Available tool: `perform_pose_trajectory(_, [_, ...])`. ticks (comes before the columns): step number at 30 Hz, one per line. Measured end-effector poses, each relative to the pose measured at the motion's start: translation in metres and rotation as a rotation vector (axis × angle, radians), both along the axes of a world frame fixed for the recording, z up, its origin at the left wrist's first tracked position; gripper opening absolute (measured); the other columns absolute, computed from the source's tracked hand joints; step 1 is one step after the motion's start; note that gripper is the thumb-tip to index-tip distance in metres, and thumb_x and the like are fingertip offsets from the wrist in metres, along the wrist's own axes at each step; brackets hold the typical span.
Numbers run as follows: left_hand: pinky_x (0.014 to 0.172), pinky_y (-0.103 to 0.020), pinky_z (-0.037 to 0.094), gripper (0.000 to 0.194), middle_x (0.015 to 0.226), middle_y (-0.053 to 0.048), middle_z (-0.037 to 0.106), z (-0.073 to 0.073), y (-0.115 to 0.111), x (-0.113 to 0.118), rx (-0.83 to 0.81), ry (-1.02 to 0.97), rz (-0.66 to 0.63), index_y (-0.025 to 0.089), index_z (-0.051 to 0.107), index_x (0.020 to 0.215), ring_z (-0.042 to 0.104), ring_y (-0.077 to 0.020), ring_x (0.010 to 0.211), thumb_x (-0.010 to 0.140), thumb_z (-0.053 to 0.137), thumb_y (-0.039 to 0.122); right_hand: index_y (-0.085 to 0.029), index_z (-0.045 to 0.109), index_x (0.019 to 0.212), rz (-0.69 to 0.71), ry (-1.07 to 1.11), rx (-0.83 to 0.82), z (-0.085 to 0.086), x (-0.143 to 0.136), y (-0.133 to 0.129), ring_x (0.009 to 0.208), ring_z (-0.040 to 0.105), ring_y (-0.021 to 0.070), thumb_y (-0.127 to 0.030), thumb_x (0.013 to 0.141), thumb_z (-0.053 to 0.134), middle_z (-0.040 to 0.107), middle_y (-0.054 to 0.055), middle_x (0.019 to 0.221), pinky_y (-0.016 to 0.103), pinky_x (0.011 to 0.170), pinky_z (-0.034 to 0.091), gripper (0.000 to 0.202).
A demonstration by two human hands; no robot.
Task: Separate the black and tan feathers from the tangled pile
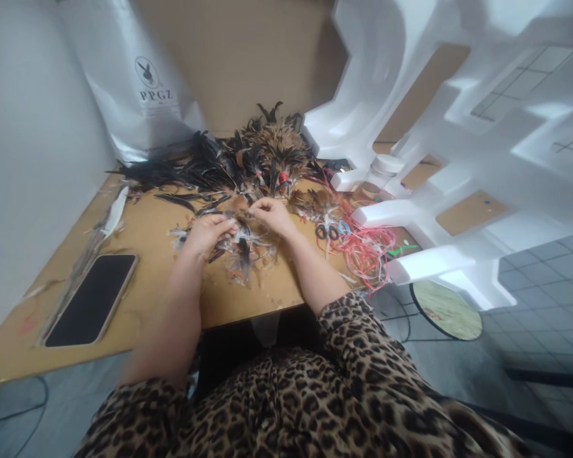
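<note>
Two hands close! Right hand seems pinched on a brown feather, one o'clock from left hand, whose grip I can't read; slack fingertips could lose it among loose feathers at six o'clock.

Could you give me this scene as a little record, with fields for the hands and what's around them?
Left hand: fingers bent over small feathers; grip unclear
Right hand: fingertips near a brown feather; grip unclear
Table: phone flat at left; scissors and pink string at right
Back: feather pile; white bag at left
</note>
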State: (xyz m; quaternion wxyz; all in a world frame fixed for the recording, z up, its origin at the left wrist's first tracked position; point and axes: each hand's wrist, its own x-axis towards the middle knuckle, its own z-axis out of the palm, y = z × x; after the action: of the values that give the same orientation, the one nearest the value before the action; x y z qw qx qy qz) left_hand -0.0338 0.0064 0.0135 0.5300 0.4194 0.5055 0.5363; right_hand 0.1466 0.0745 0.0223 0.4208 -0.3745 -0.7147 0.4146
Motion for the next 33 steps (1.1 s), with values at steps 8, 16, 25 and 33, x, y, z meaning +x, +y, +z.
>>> perform_pose_trajectory(8, [0.055, -0.015, 0.045, 0.019, 0.068, -0.004, 0.067, 0.002, 0.001, -0.003, 0.000, -0.199, 0.109, 0.011, 0.064, 0.069, 0.060, -0.0067, 0.058, 0.060, 0.076, 0.023, -0.015, 0.069, 0.086, -0.389, -0.897, 0.310, 0.002, 0.055, 0.033, 0.091, 0.057, 0.0222, -0.022, 0.079, 0.048, 0.067, 0.011, 0.096, 0.034, 0.080, 0.039, 0.023])
perform_pose_trajectory(16, [0.052, -0.014, 0.045, 0.014, 0.067, -0.004, 0.066, 0.004, 0.000, -0.002, -0.004, -0.226, 0.113, 0.011, 0.063, 0.067, 0.060, -0.0067, 0.056, 0.063, 0.074, 0.018, -0.006, 0.068, 0.093, -0.085, -1.259, 0.579, 0.006, 0.048, 0.039, 0.102, 0.050, 0.0284, -0.013, 0.084, 0.040, 0.064, 0.021, 0.100, 0.044, 0.090, 0.027, 0.030])
perform_pose_trajectory(25, [0.050, -0.013, 0.044, 0.011, 0.066, -0.004, 0.066, 0.001, 0.002, -0.005, 0.001, -0.270, 0.127, 0.010, 0.064, 0.069, 0.058, -0.0058, 0.055, 0.065, 0.072, 0.017, -0.005, 0.069, 0.086, -0.219, -1.231, 0.446, 0.008, 0.045, 0.032, 0.093, 0.057, 0.0280, -0.013, 0.077, 0.050, 0.067, 0.022, 0.093, 0.042, 0.087, 0.033, 0.022])
perform_pose_trajectory(33, [0.052, -0.013, 0.047, 0.010, 0.075, -0.007, 0.069, 0.001, 0.002, -0.005, -0.029, -0.330, 0.099, 0.010, 0.063, 0.073, 0.063, -0.0075, 0.061, 0.068, 0.070, 0.014, -0.012, 0.067, 0.073, -0.035, -0.122, -0.239, 0.018, 0.027, 0.012, 0.053, 0.051, 0.0087, -0.029, 0.068, 0.062, 0.062, 0.001, 0.060, 0.023, 0.058, 0.040, 0.019])
